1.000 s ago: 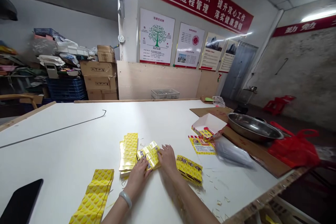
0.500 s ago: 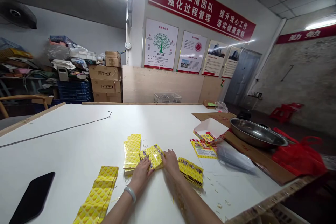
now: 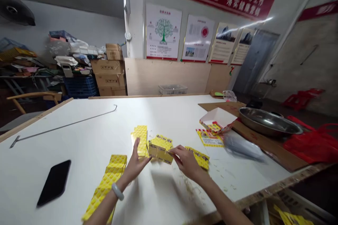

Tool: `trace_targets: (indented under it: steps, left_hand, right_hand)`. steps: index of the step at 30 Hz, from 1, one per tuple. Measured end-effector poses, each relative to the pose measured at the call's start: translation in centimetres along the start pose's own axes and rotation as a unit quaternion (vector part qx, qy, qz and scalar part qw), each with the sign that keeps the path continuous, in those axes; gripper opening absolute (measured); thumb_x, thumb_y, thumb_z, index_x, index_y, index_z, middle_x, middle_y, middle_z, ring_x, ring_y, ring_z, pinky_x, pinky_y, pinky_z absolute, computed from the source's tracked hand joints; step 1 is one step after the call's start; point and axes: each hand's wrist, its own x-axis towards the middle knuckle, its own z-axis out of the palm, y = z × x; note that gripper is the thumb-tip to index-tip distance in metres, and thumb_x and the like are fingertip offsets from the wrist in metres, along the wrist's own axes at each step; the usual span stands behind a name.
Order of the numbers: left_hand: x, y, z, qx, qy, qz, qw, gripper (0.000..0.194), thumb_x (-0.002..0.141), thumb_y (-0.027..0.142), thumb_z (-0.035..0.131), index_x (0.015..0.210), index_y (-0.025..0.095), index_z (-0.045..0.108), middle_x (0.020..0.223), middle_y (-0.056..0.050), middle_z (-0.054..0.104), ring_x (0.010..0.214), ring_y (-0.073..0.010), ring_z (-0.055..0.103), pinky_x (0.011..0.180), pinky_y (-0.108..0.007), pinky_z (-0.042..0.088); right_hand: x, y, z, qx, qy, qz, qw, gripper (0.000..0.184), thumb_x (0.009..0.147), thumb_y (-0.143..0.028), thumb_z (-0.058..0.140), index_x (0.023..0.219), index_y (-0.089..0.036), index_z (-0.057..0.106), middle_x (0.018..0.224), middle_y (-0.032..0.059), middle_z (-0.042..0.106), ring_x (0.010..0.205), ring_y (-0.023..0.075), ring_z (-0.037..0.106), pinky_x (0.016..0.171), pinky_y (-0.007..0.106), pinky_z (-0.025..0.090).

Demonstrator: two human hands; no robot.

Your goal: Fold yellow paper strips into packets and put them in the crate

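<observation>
Above the white table, my right hand pinches the right end of a small yellow printed card sheet, which is tilted up with its dull side toward me. My left hand is open at the sheet's left end, fingers pointing up and thumb close to its edge; whether the thumb touches it I cannot tell. Just behind lie more yellow printed sheets. A stack of yellow patterned strips stands behind my left hand. Another yellow stack is partly hidden by my right hand.
Long yellow strips and a black phone lie at left. A thin metal rod crosses the table. At right are an open carton, clear plastic sleeves, a steel basin and a red bag.
Both hands were lying on the yellow sheets. Now a sheet is raised and tilted in my right hand, and my left hand has opened and moved left. The view has tilted downward.
</observation>
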Motion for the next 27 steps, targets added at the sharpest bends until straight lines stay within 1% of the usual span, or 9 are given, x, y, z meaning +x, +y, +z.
trace_targets:
  steps: [3, 6, 10, 14, 17, 20, 22, 24, 27]
  left_hand:
    - [-2.5, -0.2, 0.5, -0.132, -0.107, -0.065, 0.983, 0.046, 0.080, 0.037, 0.060, 0.122, 0.021, 0.047, 0.128, -0.011, 0.050, 0.123, -0.0255, 0.044, 0.105, -0.041, 0.034]
    - [-5.0, -0.7, 2.7, -0.182, -0.101, -0.113, 0.971, 0.026, 0.083, 0.038, 0.053, 0.099, 0.017, 0.054, 0.099, -0.008, 0.060, 0.096, -0.0219, 0.056, 0.089, -0.037, 0.044]
    - [-6.3, -0.6, 4.5, -0.187, -0.082, -0.127, 0.971, 0.025, 0.084, 0.037, 0.051, 0.099, 0.017, 0.052, 0.095, -0.006, 0.058, 0.092, -0.0194, 0.054, 0.087, -0.034, 0.043]
    - [-5.8, -0.5, 4.0, -0.199, -0.095, -0.146, 0.964, 0.031, 0.078, 0.041, 0.060, 0.096, 0.017, 0.055, 0.093, -0.006, 0.060, 0.091, -0.0200, 0.054, 0.086, -0.035, 0.044]
    - [-5.4, -0.2, 3.2, -0.211, -0.161, -0.175, 0.948, 0.037, 0.070, 0.043, 0.070, 0.091, 0.014, 0.060, 0.092, -0.008, 0.065, 0.086, -0.0219, 0.059, 0.081, -0.036, 0.047]
    - [-5.5, 1.1, 2.8, -0.254, -0.253, -0.233, 0.904, 0.042, 0.069, 0.047, 0.071, 0.091, 0.011, 0.065, 0.087, -0.010, 0.069, 0.078, -0.0226, 0.063, 0.076, -0.037, 0.051]
    - [-5.9, 2.4, 2.7, -0.300, -0.280, -0.271, 0.871, 0.047, 0.070, 0.050, 0.069, 0.094, 0.010, 0.065, 0.088, -0.010, 0.070, 0.077, -0.0222, 0.064, 0.077, -0.037, 0.051]
    - [-6.4, 3.7, 2.6, -0.326, -0.274, -0.297, 0.855, 0.047, 0.071, 0.050, 0.069, 0.096, 0.010, 0.066, 0.089, -0.010, 0.070, 0.077, -0.0207, 0.064, 0.077, -0.035, 0.050]
    - [-6.6, 5.2, 2.2, -0.314, -0.257, -0.317, 0.857, 0.040, 0.071, 0.046, 0.070, 0.093, 0.012, 0.066, 0.082, -0.007, 0.070, 0.071, -0.0178, 0.063, 0.068, -0.029, 0.049]
  right_hand:
    - [-2.4, -0.7, 0.8, 0.054, -0.065, -0.023, 0.996, 0.022, 0.092, -0.023, 0.041, 0.100, -0.021, 0.061, 0.095, 0.0077, 0.062, 0.085, 0.0189, 0.058, 0.077, 0.031, 0.044]
    - [-4.3, -0.2, 4.2, 0.212, -0.038, 0.053, 0.975, 0.019, 0.091, -0.028, 0.045, 0.107, -0.022, 0.053, 0.099, 0.0061, 0.061, 0.094, 0.0189, 0.057, 0.084, 0.032, 0.044]
    - [-5.8, 0.5, 8.4, 0.369, 0.029, 0.156, 0.916, 0.032, 0.089, -0.039, 0.050, 0.117, -0.024, 0.044, 0.104, 0.0049, 0.058, 0.098, 0.0173, 0.056, 0.086, 0.030, 0.044]
    - [-5.8, 0.4, 9.6, 0.382, 0.065, 0.177, 0.904, 0.029, 0.087, -0.047, 0.051, 0.091, -0.019, 0.056, 0.087, 0.0036, 0.060, 0.086, 0.0176, 0.057, 0.079, 0.029, 0.045]
    - [-5.5, -0.2, 9.6, 0.448, 0.092, 0.222, 0.861, 0.036, 0.084, -0.053, 0.053, 0.091, -0.018, 0.058, 0.086, 0.0052, 0.064, 0.085, 0.0202, 0.060, 0.077, 0.032, 0.048]
    - [-5.5, -1.0, 9.4, 0.506, 0.066, 0.289, 0.810, 0.044, 0.086, -0.058, 0.043, 0.099, -0.017, 0.055, 0.086, 0.0083, 0.066, 0.081, 0.0237, 0.064, 0.071, 0.037, 0.052]
    - [-5.8, -1.3, 8.9, 0.449, 0.055, 0.314, 0.835, 0.045, 0.090, -0.056, 0.037, 0.100, -0.016, 0.054, 0.089, 0.0112, 0.066, 0.083, 0.0258, 0.064, 0.073, 0.041, 0.052]
    - [-6.2, -1.6, 7.9, 0.295, 0.092, 0.293, 0.905, 0.040, 0.091, -0.049, 0.036, 0.105, -0.015, 0.052, 0.102, 0.0152, 0.063, 0.098, 0.0282, 0.060, 0.083, 0.047, 0.049]
    - [-6.7, -2.3, 5.4, 0.021, 0.140, 0.136, 0.981, 0.037, 0.090, -0.038, 0.044, 0.120, -0.016, 0.046, 0.133, 0.0190, 0.044, 0.129, 0.0307, 0.036, 0.102, 0.056, 0.032]
